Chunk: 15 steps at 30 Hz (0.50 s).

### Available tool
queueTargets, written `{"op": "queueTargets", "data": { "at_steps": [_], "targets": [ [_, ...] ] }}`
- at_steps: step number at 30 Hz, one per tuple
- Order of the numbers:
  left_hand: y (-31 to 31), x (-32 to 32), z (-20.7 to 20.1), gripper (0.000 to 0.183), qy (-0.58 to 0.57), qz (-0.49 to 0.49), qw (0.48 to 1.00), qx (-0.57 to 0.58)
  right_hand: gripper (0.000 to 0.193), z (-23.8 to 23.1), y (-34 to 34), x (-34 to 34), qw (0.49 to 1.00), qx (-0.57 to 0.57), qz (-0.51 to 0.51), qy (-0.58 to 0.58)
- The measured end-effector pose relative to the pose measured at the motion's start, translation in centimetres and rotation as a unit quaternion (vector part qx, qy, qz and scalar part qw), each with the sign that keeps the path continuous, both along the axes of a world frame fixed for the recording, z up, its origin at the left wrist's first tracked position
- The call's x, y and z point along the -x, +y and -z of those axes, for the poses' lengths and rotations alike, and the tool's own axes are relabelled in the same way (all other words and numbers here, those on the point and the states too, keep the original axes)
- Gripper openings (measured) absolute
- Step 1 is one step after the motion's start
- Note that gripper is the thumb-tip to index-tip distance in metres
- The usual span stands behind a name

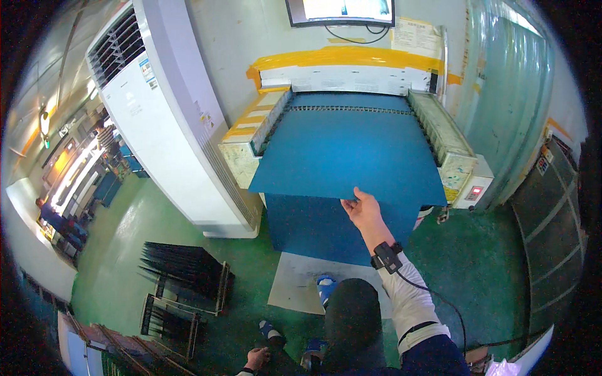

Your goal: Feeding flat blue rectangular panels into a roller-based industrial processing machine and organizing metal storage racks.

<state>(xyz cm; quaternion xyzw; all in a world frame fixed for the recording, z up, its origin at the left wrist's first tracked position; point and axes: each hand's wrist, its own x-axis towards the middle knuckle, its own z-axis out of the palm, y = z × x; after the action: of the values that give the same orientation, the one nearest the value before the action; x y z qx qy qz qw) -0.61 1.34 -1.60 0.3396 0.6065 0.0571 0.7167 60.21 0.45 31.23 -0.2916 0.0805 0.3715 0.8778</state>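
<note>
A large, thin blue sheet (351, 147) lies on the bed of a machine, its near edge jutting out toward me. My right hand (364, 213) has the middle of that edge between thumb and fingers, with part of the fingers hidden. Beneath it, another blue surface (320, 225) slopes down toward the floor; I cannot tell whether it is a sheet or a panel. Low beside my leg, my left hand (257, 359) hangs with curled fingers, and nothing shows in it. A small black device (386, 257) with a cable is strapped to my right wrist.
Side rails (442, 128) flank the machine bed, and a control box (475, 188) sits at right. At left stand a tall white air conditioner (160, 106) and a rack of dark panels (182, 269). A screen (342, 11) hangs above. Two people are far left.
</note>
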Motion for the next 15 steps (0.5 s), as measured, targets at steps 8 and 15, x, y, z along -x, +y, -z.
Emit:
{"op": "queueTargets", "data": {
  "at_steps": [8, 15],
  "targets": [
    [0.4, 0.4, 1.6, 0.023, -0.016, -0.008, 1.0, 0.009, 0.015, 0.2, 0.5, -1.0, 1.0, -0.006, 0.0, -0.028],
    [1.2, 1.2, 3.1, 0.026, -0.062, -0.021, 0.995, 0.074, 0.016, -0.5, 0.4, -0.9, 0.999, 0.001, -0.009, -0.037]
  ]
}}
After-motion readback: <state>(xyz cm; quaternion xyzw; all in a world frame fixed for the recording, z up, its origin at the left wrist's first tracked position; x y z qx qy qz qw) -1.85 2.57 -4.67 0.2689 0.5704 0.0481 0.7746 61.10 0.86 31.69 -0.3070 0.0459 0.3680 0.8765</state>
